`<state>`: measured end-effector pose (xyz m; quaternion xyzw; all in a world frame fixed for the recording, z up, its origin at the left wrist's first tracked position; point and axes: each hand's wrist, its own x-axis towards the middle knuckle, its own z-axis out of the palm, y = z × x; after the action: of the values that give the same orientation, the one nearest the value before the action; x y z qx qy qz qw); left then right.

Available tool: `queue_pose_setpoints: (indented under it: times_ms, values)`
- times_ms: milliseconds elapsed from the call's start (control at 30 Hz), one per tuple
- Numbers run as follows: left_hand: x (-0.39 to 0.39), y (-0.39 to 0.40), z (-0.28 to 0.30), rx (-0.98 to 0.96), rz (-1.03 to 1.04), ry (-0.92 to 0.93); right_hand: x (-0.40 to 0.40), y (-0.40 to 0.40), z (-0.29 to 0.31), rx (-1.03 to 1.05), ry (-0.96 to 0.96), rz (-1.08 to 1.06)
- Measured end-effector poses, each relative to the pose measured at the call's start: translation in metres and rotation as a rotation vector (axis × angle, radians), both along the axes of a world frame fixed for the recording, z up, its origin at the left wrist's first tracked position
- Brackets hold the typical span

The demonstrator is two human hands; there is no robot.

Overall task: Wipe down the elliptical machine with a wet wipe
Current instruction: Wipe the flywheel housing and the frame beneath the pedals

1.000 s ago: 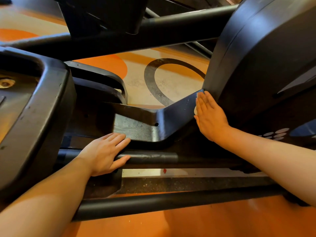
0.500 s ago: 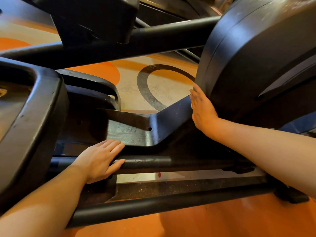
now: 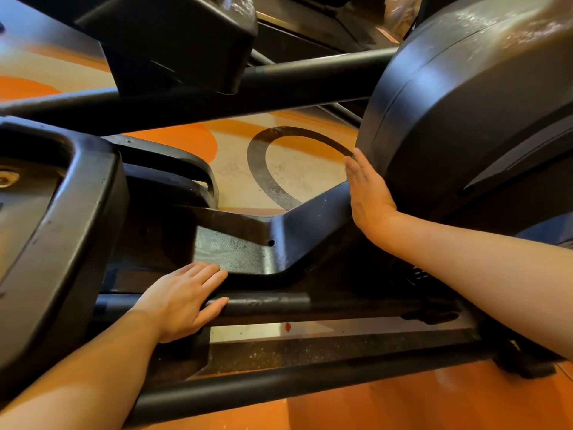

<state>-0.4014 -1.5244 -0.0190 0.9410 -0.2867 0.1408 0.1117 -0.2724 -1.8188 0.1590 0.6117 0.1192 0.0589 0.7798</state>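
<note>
Mid-wipe: right hand (image 3: 369,200) fingers straight, flat on the flywheel housing (image 3: 465,119) edge; wet wipe presumably under the palm, unseen. Left hand (image 3: 183,301) relaxed, braced on rail (image 3: 266,301). Next: sweep further along the housing.

My right hand (image 3: 367,197) presses flat, fingers straight, on the elliptical machine's flywheel housing (image 3: 459,113) edge. My left hand (image 3: 183,301) rests open on the lower frame rail (image 3: 263,301), beside the pedal (image 3: 59,237). Orange patterned floor (image 3: 434,401) below.
</note>
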Motion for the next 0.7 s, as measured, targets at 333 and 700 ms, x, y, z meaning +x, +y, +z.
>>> queue_pose_setpoints:
  times_ms: [333,700]
  values:
    - [-0.001,-0.002,0.004,-0.034,0.004,-0.030,-0.003,-0.002,0.003,0.098,0.129,-0.029]
    - [0.001,0.000,0.002,-0.036,0.000,-0.028,-0.007,0.009,0.031,-0.056,-0.003,-0.009]
